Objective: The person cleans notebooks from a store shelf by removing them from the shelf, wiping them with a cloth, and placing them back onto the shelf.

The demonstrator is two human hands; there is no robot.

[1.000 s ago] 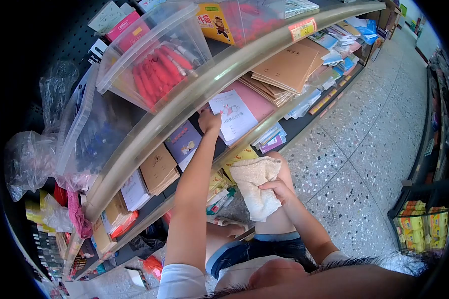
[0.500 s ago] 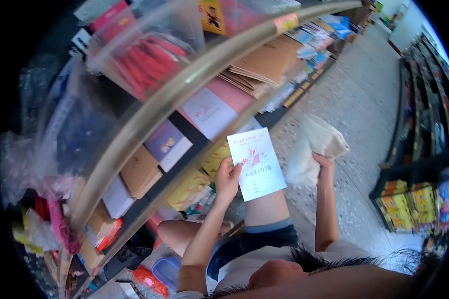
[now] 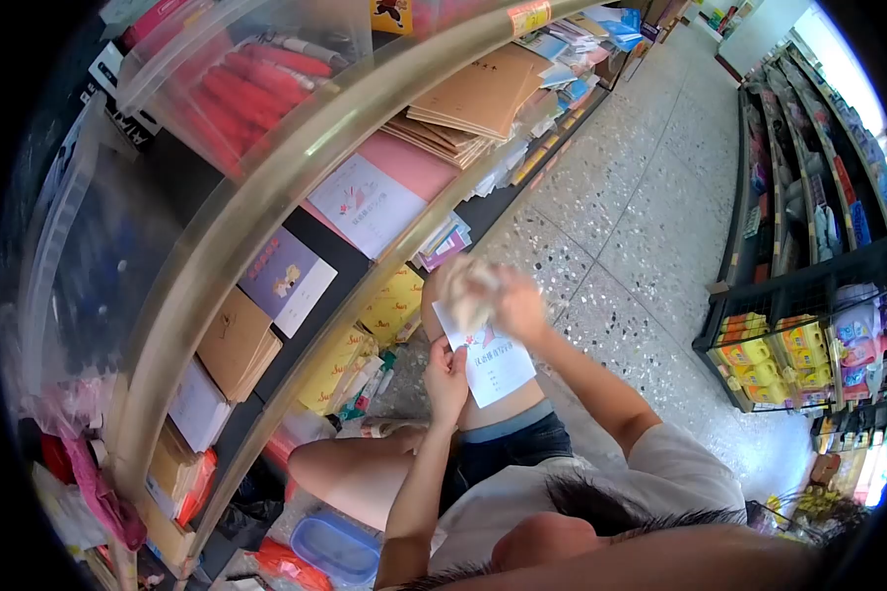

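Observation:
A white booklet (image 3: 501,366) with a rabbit picture lies over my thigh, its left edge pinched in my left hand (image 3: 445,382). My right hand (image 3: 520,303), smeared by motion, holds a pale cloth (image 3: 468,288) against the booklet's upper part. The cloth hides the booklet's top right area. Left of my hands, on the shelf, lie a similar rabbit booklet (image 3: 367,205) and a purple booklet (image 3: 284,279).
Brown notebooks (image 3: 475,97) are stacked farther along the shelf, behind its curved rail (image 3: 296,163). A clear bin of red pens (image 3: 256,94) stands above. A blue plastic tub (image 3: 335,549) is on the floor. Across the aisle is a black rack (image 3: 808,281).
The booklet came off the shelf in my left hand and is now over my thigh. My right hand has brought the cloth from the right onto it. The view has shifted right.

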